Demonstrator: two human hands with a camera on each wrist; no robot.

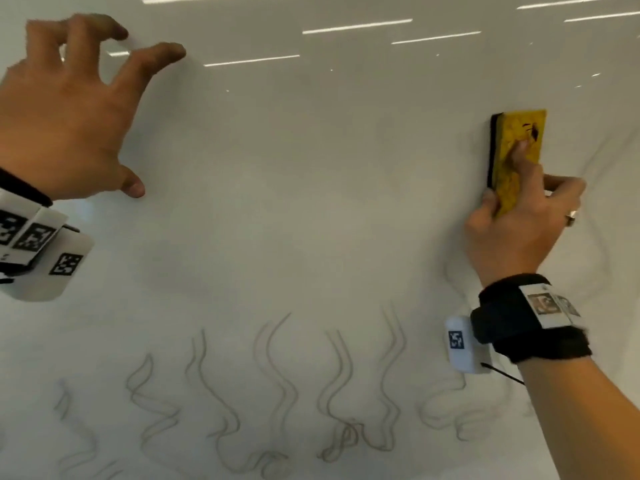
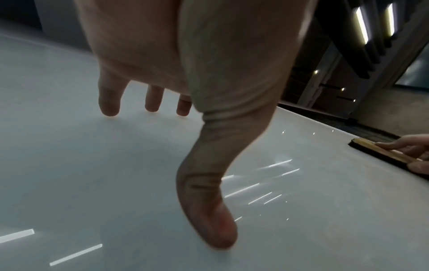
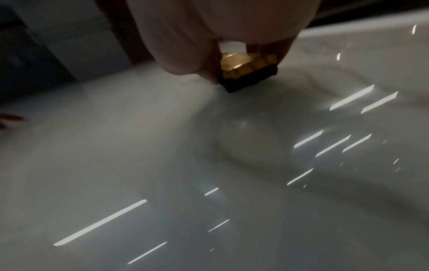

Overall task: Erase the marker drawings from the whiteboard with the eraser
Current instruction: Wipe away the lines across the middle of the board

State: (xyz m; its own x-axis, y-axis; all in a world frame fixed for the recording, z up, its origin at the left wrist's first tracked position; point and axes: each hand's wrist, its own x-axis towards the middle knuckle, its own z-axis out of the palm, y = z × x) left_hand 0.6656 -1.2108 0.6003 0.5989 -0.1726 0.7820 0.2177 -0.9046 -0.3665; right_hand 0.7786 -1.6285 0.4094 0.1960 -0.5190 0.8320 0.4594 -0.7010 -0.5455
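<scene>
The whiteboard (image 1: pixel 311 168) fills the head view, with faint wavy marker lines (image 1: pixel 277 393) across its lower part and more faint strokes at the right edge. A yellow eraser (image 1: pixel 516 157) with a black felt side lies flat against the board at the right. My right hand (image 1: pixel 523 216) grips its lower end, thumb on one side, index finger laid along its back. My left hand (image 1: pixel 72 109) is at the upper left, fingers spread and bent, tips touching the board and holding nothing. In the left wrist view the eraser (image 2: pixel 383 152) shows at the far right. In the right wrist view the eraser (image 3: pixel 248 71) peeks out below my palm.
Ceiling lights reflect as bright streaks (image 1: pixel 356 27) on the glossy board's upper part. In the left wrist view the board's far edge (image 2: pixel 325 117) runs in front of a dark room with lit fixtures.
</scene>
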